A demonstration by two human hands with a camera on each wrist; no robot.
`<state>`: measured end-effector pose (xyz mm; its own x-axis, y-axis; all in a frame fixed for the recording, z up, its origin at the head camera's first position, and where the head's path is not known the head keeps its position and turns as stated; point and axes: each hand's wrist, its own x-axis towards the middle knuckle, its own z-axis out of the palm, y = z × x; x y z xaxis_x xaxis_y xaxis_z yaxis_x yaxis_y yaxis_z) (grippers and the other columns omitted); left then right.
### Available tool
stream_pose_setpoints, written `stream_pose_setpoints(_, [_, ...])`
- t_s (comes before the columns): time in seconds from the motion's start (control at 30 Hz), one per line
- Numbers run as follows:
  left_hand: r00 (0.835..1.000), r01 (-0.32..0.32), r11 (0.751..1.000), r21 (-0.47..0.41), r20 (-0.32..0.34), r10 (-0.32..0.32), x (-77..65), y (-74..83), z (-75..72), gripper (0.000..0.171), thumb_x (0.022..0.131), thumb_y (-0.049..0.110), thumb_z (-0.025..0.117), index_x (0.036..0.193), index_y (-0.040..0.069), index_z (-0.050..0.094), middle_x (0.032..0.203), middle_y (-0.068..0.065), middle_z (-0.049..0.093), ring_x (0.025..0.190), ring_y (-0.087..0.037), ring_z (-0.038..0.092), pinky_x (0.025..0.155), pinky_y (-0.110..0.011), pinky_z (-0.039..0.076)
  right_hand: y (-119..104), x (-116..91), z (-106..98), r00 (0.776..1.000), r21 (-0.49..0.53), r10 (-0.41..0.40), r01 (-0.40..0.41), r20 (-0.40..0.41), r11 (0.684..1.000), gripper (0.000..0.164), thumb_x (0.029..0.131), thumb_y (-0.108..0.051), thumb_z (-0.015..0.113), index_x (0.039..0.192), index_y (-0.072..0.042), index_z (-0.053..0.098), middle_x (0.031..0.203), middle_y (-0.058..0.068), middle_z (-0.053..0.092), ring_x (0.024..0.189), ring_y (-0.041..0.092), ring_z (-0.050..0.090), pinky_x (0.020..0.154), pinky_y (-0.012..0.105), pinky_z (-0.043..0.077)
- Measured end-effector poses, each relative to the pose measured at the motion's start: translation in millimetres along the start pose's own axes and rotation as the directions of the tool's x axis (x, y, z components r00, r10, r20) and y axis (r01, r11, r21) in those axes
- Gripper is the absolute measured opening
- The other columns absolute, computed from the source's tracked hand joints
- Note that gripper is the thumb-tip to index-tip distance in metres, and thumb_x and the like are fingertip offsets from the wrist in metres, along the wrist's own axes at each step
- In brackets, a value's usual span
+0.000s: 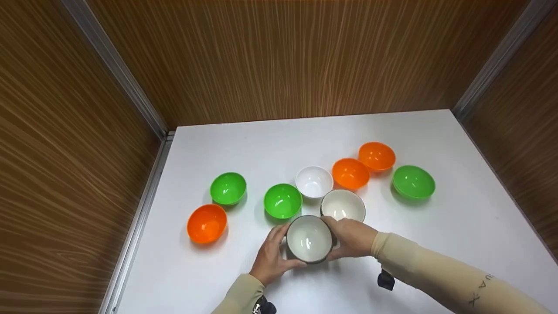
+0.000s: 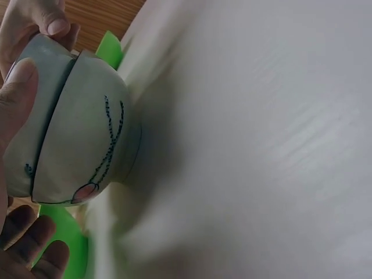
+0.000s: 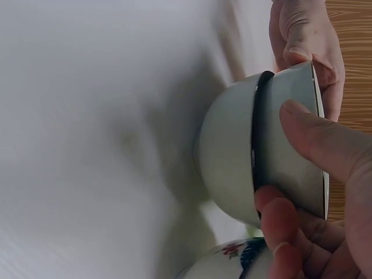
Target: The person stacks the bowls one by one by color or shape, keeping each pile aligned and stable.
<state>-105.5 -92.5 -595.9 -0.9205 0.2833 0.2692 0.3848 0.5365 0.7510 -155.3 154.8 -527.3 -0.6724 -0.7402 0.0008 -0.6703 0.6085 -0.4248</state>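
Observation:
A dark-rimmed off-white bowl (image 1: 309, 239) is stacked inside a second bowl (image 2: 87, 133) of the same kind, whose side carries a painted blue stem. My left hand (image 1: 271, 257) holds the upper bowl from the left, thumb against its outer wall. From the right, my right hand (image 1: 355, 239) grips that upper bowl, with its thumb and fingers on the wall below the rim. In the right wrist view the lower bowl (image 3: 229, 139) stands upright on the table. Another off-white bowl (image 1: 343, 203) sits just behind my right hand, partly covered by it.
Near the stack stand a green bowl (image 1: 283, 201) and a white bowl (image 1: 314, 182). Orange bowls (image 1: 350, 173) (image 1: 377, 156) and a green bowl (image 1: 413, 182) lie to the right. At left are a green bowl (image 1: 228, 188) and an orange bowl (image 1: 207, 223). Wood-patterned walls (image 1: 279, 61) border the white table (image 1: 244, 139).

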Motion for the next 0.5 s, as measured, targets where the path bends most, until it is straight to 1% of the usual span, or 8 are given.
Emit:
stream_pose_setpoints(0.13, [1.000,0.008,1.000,0.005,0.008,-0.008,-0.9,-2.6,1.3,0.103,0.056,0.054,0.078,0.139,0.009,0.037,0.132,0.000,0.040,0.119,-0.019,0.042,0.099,-0.038,0.038,2.4,-0.6,4.3,1.000,0.006,-0.016,0.016,-0.015,1.000,0.085,0.058,-0.041,0.083,0.124,-0.008,0.041,0.090,0.003,0.064,0.077,0.014,0.059,0.072,0.034,0.051])
stream_pose_setpoints(0.3, [1.000,0.001,1.000,0.011,0.012,-0.001,-1.6,-6.1,1.8,0.103,0.055,0.050,0.081,0.138,0.008,0.037,0.133,-0.003,0.041,0.119,-0.021,0.043,0.097,-0.039,0.039,4.3,-0.2,9.4,0.999,-0.011,-0.039,0.039,-0.029,0.999,0.085,0.058,-0.041,0.082,0.123,-0.007,0.041,0.088,0.003,0.063,0.076,0.014,0.059,0.071,0.034,0.052])
stream_pose_setpoints(0.4, [1.000,0.001,1.000,-0.002,0.023,0.000,-1.7,-7.8,1.9,0.104,0.056,0.050,0.080,0.139,0.008,0.035,0.134,-0.003,0.040,0.116,-0.020,0.045,0.095,-0.036,0.042,4.5,-0.3,12.1,0.999,-0.036,-0.044,0.043,-0.031,0.998,0.084,0.058,-0.041,0.082,0.123,-0.005,0.041,0.086,0.003,0.063,0.074,0.015,0.059,0.069,0.034,0.052])
stream_pose_setpoints(0.5, [0.999,0.006,1.000,-0.028,0.037,-0.005,-1.8,-8.6,2.5,0.105,0.057,0.052,0.079,0.140,0.008,0.033,0.134,-0.002,0.039,0.113,-0.017,0.046,0.091,-0.032,0.045,2.8,-0.9,13.7,1.000,-0.062,-0.016,0.016,-0.011,0.998,0.087,0.058,-0.040,0.082,0.124,-0.003,0.039,0.082,0.005,0.063,0.071,0.016,0.059,0.067,0.035,0.052])
